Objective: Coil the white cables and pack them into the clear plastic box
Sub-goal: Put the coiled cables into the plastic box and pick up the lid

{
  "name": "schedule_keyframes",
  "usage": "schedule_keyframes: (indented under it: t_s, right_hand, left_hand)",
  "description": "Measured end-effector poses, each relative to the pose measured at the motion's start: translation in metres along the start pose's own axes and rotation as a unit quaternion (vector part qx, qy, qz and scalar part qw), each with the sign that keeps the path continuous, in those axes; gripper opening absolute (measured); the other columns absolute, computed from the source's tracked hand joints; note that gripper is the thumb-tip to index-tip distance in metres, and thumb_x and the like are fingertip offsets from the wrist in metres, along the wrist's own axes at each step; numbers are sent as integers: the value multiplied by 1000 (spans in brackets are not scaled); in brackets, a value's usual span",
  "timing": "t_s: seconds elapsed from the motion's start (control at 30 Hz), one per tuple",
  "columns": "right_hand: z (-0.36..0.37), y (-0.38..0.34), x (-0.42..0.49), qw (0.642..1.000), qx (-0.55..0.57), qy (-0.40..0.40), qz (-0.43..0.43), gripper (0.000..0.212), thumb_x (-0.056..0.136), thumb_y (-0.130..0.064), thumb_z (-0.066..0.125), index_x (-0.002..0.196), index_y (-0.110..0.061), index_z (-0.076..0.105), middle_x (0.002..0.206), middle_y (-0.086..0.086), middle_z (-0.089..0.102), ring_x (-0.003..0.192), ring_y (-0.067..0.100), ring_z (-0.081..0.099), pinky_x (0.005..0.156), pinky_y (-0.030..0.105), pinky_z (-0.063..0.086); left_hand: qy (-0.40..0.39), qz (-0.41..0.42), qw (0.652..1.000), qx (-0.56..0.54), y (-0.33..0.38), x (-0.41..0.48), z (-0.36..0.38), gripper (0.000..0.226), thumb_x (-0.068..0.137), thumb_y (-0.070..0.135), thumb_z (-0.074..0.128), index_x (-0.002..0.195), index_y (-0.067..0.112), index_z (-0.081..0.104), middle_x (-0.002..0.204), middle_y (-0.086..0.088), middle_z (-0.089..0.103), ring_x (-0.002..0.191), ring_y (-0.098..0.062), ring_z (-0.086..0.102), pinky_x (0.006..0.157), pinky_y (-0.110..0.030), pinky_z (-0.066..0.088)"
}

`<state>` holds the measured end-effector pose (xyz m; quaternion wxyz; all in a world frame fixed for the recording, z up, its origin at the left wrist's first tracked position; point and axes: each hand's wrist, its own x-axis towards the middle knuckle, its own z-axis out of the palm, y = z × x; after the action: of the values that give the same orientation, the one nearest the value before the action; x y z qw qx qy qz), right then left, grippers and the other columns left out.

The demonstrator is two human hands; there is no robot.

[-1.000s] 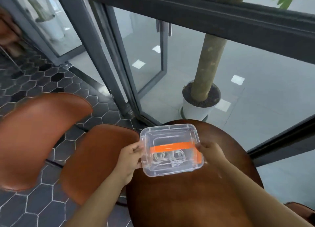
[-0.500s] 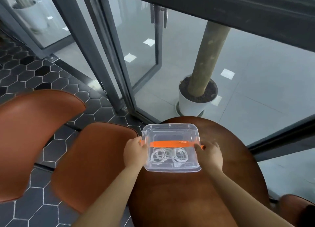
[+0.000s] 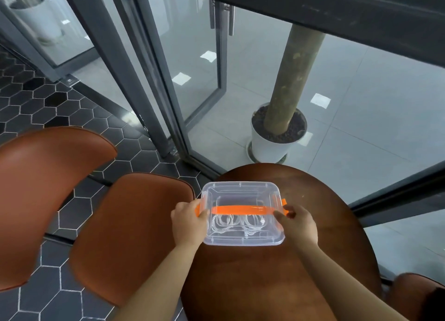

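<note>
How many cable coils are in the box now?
2: the left coil and the right coil lie side by side in the clear box, just nearer than the orange handle; others may hide under it.

Clear box (image 3: 240, 238) with orange handle (image 3: 240, 210), white cables (image 3: 237, 222); brown table (image 3: 265, 272), rust chairs (image 3: 130, 224), dark hexagon-tiled floor (image 3: 29, 103).

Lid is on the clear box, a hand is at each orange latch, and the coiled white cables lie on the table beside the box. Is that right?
Not quite: the white cables lie inside the clear box, not beside it on the table; the head view shows them through the lid. The left hand and right hand are at the orange latches.
</note>
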<state>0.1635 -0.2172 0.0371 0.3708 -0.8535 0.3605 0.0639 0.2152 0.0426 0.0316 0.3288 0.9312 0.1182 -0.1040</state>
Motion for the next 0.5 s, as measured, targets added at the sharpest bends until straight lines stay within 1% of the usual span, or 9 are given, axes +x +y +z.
schedule_keyframes:
  t_s: [0.07,0.13,0.23,0.3,0.33,0.37,0.4,0.43,0.5]
  right_hand:
    - [0,3,4,999,32,-7,22,54,76,-48,80,122,-25,63,116,-1,67,93,17,67,87,41,59]
    - [-6,1,7,995,80,-37,38,57,76,-40,84,126,-23,61,118,-2,67,105,22,66,94,45,55]
    - [-16,-2,8,984,138,-103,44,22,83,-29,81,92,-24,62,89,-10,68,86,17,67,91,45,57]
    - [-16,1,13,983,137,-116,43,15,83,-28,81,79,-20,69,83,1,74,78,20,72,86,47,61]
    - [-16,1,13,985,125,-112,45,16,81,-30,81,77,-18,72,81,5,76,77,24,74,82,48,62]
    - [-16,1,14,987,110,-104,44,19,79,-34,82,76,-17,73,78,6,76,75,26,75,78,49,63]
    - [-15,1,15,991,87,-94,38,24,77,-38,81,74,-16,73,74,5,75,73,26,75,75,47,64]
    - [-14,1,15,994,60,-82,29,27,76,-41,80,73,-16,72,70,3,74,69,24,73,72,45,64]
    - [-14,-1,13,998,9,-58,11,30,76,-45,78,72,-17,69,66,0,71,65,20,70,67,39,61]
  left_hand:
    - [-31,-52,993,-99,1,3,-1,35,92,28,69,126,25,64,119,-3,61,106,-22,62,94,-37,54]
    - [-71,-132,964,-219,1,7,-3,39,91,22,72,128,24,61,119,-1,64,107,-23,64,96,-41,55]
    - [-107,-217,937,-252,-1,14,-7,62,86,24,78,141,22,49,131,-4,59,118,-30,62,101,-50,52]
    - [-108,-241,927,-266,-3,18,-7,67,83,27,81,141,16,49,135,-9,58,122,-35,60,103,-53,51]
    - [-100,-232,930,-266,-2,16,-7,50,84,26,81,128,14,60,126,-10,64,117,-35,63,100,-51,53]
    - [-92,-207,941,-251,0,14,-7,24,86,25,79,105,15,71,111,-11,71,107,-34,68,95,-50,56]
    - [-82,-169,958,-215,2,12,-7,8,88,25,76,86,17,74,94,-9,74,94,-31,71,87,-49,58]
    - [-69,-126,975,-172,2,10,-6,14,89,27,74,77,19,74,82,-6,74,83,-28,71,78,-45,59]
    - [-32,-69,994,-82,6,3,-5,17,91,29,71,77,20,72,73,0,69,72,-19,67,64,-34,53]
